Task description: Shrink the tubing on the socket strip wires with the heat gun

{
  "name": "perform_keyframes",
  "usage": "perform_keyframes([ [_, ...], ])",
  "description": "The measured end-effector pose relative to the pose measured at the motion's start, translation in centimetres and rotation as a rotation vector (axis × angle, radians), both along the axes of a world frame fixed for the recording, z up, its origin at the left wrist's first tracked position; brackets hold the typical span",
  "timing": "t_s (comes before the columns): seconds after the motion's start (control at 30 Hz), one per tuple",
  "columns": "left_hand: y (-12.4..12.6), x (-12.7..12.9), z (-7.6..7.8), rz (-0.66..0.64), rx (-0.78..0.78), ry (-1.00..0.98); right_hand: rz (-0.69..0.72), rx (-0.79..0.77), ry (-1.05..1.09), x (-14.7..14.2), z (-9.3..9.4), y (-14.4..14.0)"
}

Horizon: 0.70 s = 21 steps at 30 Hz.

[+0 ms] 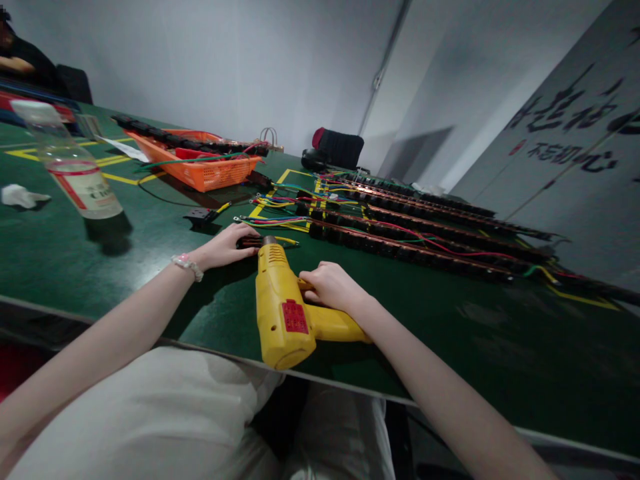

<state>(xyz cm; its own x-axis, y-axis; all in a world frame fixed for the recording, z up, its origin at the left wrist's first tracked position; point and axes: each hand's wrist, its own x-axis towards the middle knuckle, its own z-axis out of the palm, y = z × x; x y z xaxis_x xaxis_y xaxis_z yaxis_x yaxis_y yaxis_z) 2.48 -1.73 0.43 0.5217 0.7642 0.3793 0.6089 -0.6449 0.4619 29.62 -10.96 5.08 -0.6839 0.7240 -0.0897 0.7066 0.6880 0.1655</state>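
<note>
A yellow heat gun (280,287) lies along the front of the green table, its metal nozzle pointing away from me. My right hand (333,287) is closed at the gun's trigger and handle. Just left of the nozzle, my left hand (227,247) grips a small black connector block (249,243), partly hidden by the fingers. A yellow wire (287,241) shows on the far side of the nozzle, near that block. Behind my left hand sits another black block (201,217) with a short yellow wire.
Long black strips with copper bars and coloured wires (400,240) cover the table's right side. An orange basket (220,175) of parts stands farther back. At left are a bottle (83,180) and crumpled tissue (20,197). A person (30,63) sits at the far left.
</note>
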Motion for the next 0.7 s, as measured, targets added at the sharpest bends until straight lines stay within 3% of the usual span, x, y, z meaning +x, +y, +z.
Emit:
perform_keyframes([
  [0.3, -0.3, -0.1, 0.1, 0.018, 0.008, -0.024, -0.071, -0.013, 0.001, 0.6, 0.0, 0.3],
  [0.7, -0.5, 0.3, 0.3, 0.031, 0.134, -0.031, -0.2, 0.003, -0.028, 4.1, 0.4, 0.4],
])
